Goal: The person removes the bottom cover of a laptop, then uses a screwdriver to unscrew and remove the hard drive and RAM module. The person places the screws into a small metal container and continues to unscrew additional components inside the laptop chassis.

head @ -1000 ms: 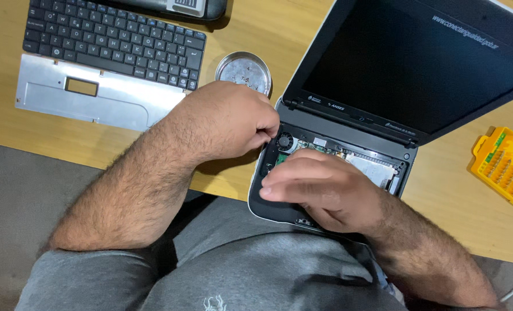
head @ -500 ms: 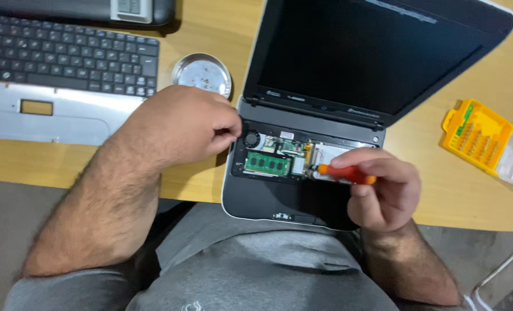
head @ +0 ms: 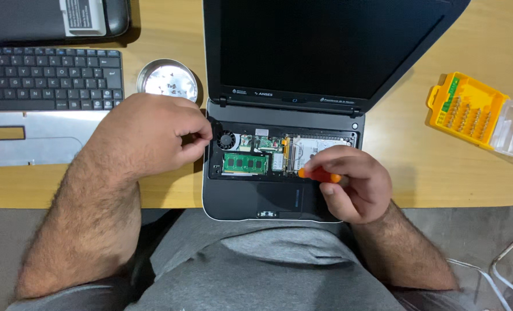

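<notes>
Orange-handled screwdriver (head: pixel 320 174) is pinched between thumb and fingers of the right hand (head: pixel 354 184), held level over the lower right part of the opened laptop (head: pixel 279 201). The laptop sits at the near edge of the wooden desk (head: pixel 418 167), its base overhanging toward the lap; the screen is raised and dark. The keyboard cover is off, and a small fan (head: pixel 226 140), a green memory module (head: pixel 245 163) and a silver drive (head: pixel 311 151) are exposed. The left hand (head: pixel 147 135) is placed at the left side of the laptop base, fingers curled and thumb pressed against the forefinger; whether anything is pinched there cannot be told. A round metal dish (head: pixel 169 79) with small screws is seen just behind the left hand. A detached keyboard panel (head: pixel 43 103) lies toward the left edge of the desk. A yellow bit case (head: pixel 469 112), lid open, lies toward the right edge.
</notes>
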